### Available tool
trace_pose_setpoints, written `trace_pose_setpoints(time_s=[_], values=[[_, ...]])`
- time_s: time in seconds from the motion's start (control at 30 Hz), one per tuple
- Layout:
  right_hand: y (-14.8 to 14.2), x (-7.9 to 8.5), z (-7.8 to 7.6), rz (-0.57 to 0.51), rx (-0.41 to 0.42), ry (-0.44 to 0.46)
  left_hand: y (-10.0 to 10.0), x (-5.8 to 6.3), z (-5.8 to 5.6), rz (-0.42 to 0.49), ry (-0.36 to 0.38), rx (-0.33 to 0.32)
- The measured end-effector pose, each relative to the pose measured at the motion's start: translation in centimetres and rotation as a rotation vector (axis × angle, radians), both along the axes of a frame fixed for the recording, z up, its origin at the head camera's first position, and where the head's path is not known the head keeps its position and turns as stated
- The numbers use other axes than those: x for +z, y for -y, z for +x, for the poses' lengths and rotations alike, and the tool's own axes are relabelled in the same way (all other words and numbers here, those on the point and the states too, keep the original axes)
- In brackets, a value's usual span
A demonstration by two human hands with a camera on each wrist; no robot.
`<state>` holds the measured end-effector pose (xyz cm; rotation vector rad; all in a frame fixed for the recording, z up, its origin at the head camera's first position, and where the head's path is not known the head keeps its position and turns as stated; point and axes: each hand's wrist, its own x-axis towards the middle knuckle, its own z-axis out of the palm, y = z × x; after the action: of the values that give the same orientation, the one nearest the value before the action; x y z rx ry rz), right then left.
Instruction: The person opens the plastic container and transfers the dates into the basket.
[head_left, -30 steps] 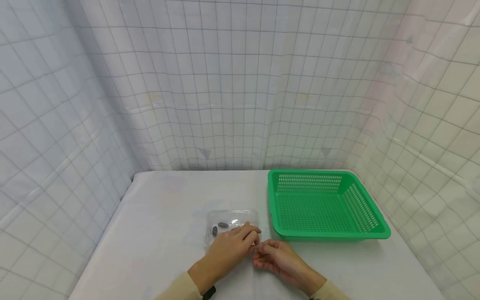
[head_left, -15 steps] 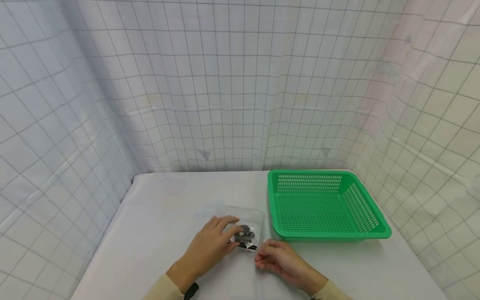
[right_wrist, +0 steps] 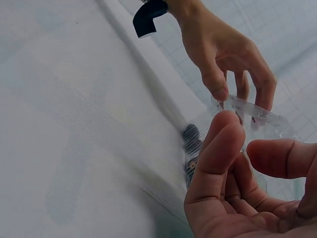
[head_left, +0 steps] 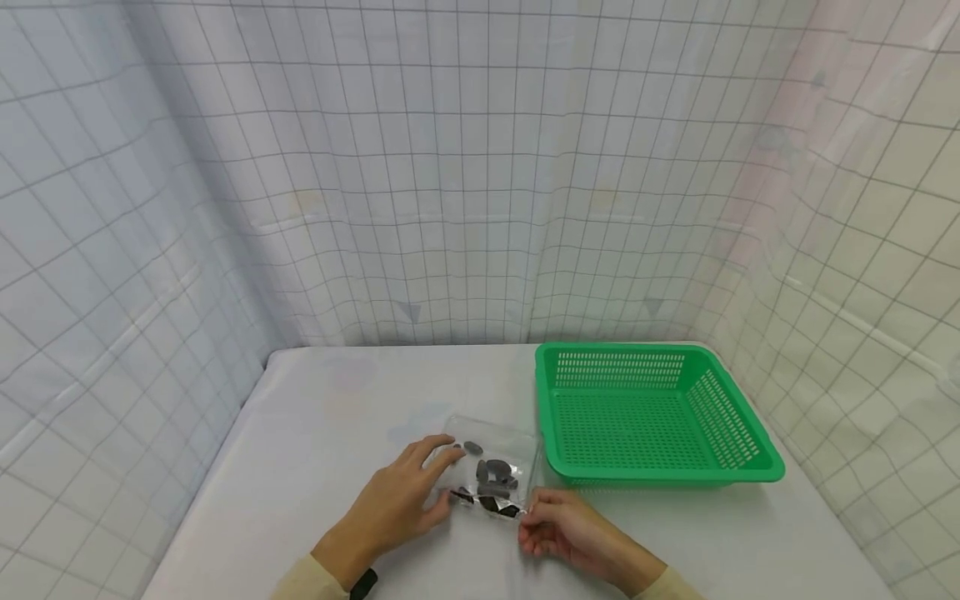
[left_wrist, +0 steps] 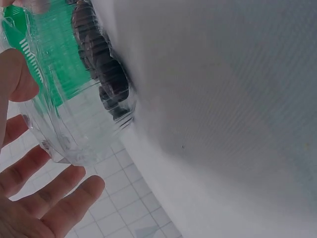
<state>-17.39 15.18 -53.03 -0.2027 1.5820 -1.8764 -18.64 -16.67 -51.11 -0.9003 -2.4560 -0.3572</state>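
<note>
A clear plastic clamshell box [head_left: 491,437] stands on the white table in front of me, tilted slightly in angle to the table edge. Several dark oval pieces [head_left: 497,469] lie inside, their exact kind unclear. My right hand [head_left: 566,529] pinches the box's near right corner between thumb and forefinger, other fingers curled below. My left hand [head_left: 393,500] is at the box's left end, fingers spread and loose, thumb by the near left corner. In the left wrist view, the left fingertips [left_wrist: 74,173] lie behind the plastic, with the thumb before it.
A green perforated basket [head_left: 660,477] stands right of the box, close to the right hand; nothing shows inside it. White cloth covers the table [head_left: 330,417]. Gridded white curtains [head_left: 465,208] hang behind and on both sides.
My left hand has moved left from the box's right front to its left end, uncovering the dark pieces. The box has turned and shifted slightly right; the right hand stays by its corner.
</note>
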Motion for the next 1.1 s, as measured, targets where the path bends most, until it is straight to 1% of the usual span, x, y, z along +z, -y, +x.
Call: trace_pose_setpoints(time_s=[0.07,0.13,0.33,0.47,0.67,0.73,0.8,0.93,1.0,1.03,1.1], values=[[0.0,0.1,0.1,0.003,0.018,-0.006,-0.1,-0.1,0.2,0.0,0.03,-0.001],[-0.1,0.2,0.1,0.01,0.028,-0.011,-0.2,-0.2,0.4,-0.008,0.038,0.009],[-0.3,0.3,0.3,0.023,0.047,-0.003,-0.8,-0.2,0.7,-0.028,-0.007,0.05],[-0.1,0.4,0.4,0.029,0.051,0.004,-1.2,0.2,1.0,-0.06,-0.021,0.082],[0.0,0.5,0.3,0.048,0.048,-0.002,-1.1,0.5,1.4,-0.092,-0.045,0.095],[0.0,0.6,0.2,0.053,0.046,-0.009,-1.0,0.5,1.5,-0.088,-0.063,0.083],[0.0,0.6,0.2,0.058,0.044,-0.013,-0.8,0.4,1.5,-0.081,-0.103,0.061],[0.1,0.5,0.2,0.071,0.038,-0.03,0.1,0.5,1.2,-0.054,-0.239,-0.008],[0.1,0.5,0.2,0.083,0.037,-0.047,0.7,1.0,1.0,-0.014,-0.287,-0.038],[0.1,0.5,0.2,0.09,0.037,-0.058,1.1,1.3,0.9,0.017,-0.295,-0.051],[0.1,0.5,0.1,0.102,0.034,-0.079,1.7,2.0,0.6,0.097,-0.278,-0.067]])
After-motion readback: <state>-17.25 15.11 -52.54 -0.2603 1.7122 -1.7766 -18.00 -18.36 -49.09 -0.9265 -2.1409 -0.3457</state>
